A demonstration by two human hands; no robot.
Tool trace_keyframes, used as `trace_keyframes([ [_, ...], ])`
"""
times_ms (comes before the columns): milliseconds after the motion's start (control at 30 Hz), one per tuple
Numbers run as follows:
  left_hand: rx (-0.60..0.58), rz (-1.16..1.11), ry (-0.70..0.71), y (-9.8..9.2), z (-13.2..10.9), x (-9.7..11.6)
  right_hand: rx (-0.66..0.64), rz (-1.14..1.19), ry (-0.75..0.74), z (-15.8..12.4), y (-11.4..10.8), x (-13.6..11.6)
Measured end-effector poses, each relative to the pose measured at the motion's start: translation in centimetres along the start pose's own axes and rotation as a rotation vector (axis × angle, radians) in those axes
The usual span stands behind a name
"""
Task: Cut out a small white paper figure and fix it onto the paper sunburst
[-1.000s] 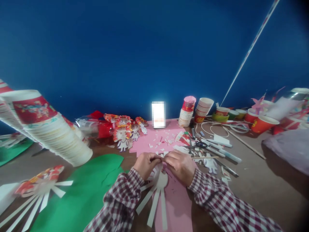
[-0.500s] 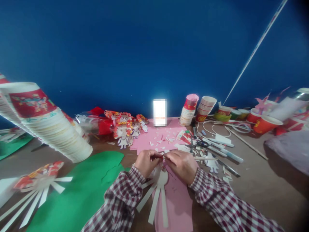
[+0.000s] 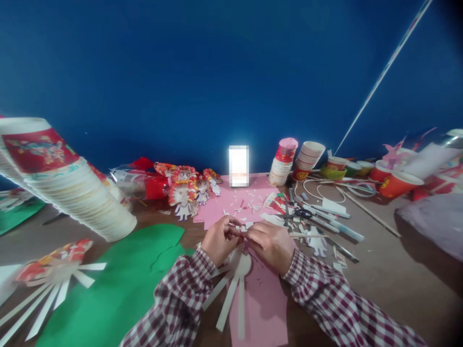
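Close together at the middle of the table, my left hand (image 3: 223, 239) and my right hand (image 3: 268, 241) pinch the upper part of a cut paper cup (image 3: 240, 266). Its round whitish base faces up, and long pale strips fan out from it toward me. What lies right between the fingertips is small and partly hidden. Beneath is a pink paper sheet (image 3: 258, 308). By my right hand a thin wooden stick (image 3: 307, 235) juts out, and a white paper figure cutout (image 3: 317, 242) lies beside it.
A tall leaning stack of paper cups (image 3: 79, 193) stands at left, near green paper (image 3: 119, 274) and another cut cup (image 3: 60, 272). Cutout figures (image 3: 184, 195) stand behind. Scissors (image 3: 303, 213), markers (image 3: 345, 231) and paper scraps lie right; cup stacks (image 3: 309, 161) stand farther back.
The fingers of my left hand have lifted and shifted slightly at the pinch. The strips of the cut cup have swung a little to the left. The whole view has shifted slightly.
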State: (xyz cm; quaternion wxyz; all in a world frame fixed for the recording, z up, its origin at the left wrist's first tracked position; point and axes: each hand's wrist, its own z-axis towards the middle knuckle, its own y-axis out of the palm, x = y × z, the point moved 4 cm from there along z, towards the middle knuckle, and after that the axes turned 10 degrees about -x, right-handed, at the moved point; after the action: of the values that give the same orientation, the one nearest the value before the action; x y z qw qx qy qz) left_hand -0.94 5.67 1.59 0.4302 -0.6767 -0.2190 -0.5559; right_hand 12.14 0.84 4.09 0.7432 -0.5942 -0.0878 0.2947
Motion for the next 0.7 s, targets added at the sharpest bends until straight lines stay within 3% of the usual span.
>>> trace_keyframes([
  [233,-0.072,-0.166,-0.029,0.07,-0.03,-0.06,0.015,-0.007,-0.015,-0.07,-0.19,0.14],
  [700,-0.030,-0.158,-0.020,-0.14,-0.01,0.18,0.003,0.035,0.030,0.07,0.03,0.32],
])
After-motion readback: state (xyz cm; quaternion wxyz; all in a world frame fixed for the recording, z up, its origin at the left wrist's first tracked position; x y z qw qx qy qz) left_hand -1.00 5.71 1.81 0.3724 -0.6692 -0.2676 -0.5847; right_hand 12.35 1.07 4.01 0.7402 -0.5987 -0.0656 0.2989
